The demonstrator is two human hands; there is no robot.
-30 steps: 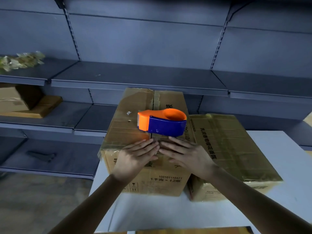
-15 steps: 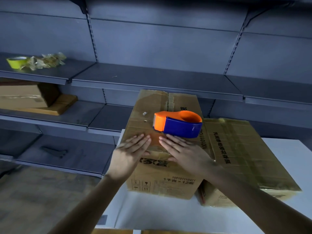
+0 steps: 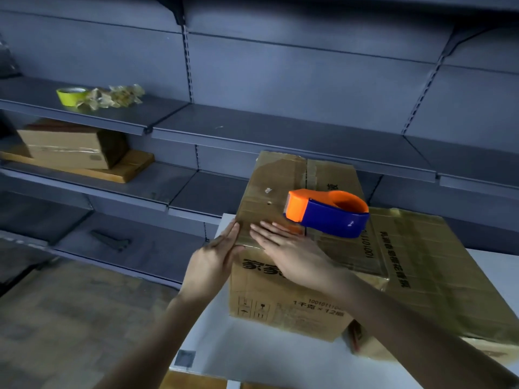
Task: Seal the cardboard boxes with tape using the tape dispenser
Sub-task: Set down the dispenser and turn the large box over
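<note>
A cardboard box [image 3: 283,301] with printed characters stands on the white table [image 3: 252,357]. An orange and blue tape dispenser [image 3: 328,213] lies on its top, held by nobody. My left hand [image 3: 214,258] lies flat with straight fingers against the box's near left corner. My right hand [image 3: 292,248] presses flat on the box top at its front edge, just in front of the dispenser. A second, tape-covered box [image 3: 438,265] lies to the right, touching the first one.
Grey metal shelving [image 3: 280,130] runs behind the table. On the left shelves are a yellow tape roll [image 3: 71,96] beside crumpled tape [image 3: 115,96], and a brown box [image 3: 70,144] on a wooden board [image 3: 123,172]. A dark tool [image 3: 111,240] lies on a lower shelf.
Both hands have slid left along the box's front edge; the left hand has gone from the top onto the left corner. The view has swung left. The dispenser has not moved.
</note>
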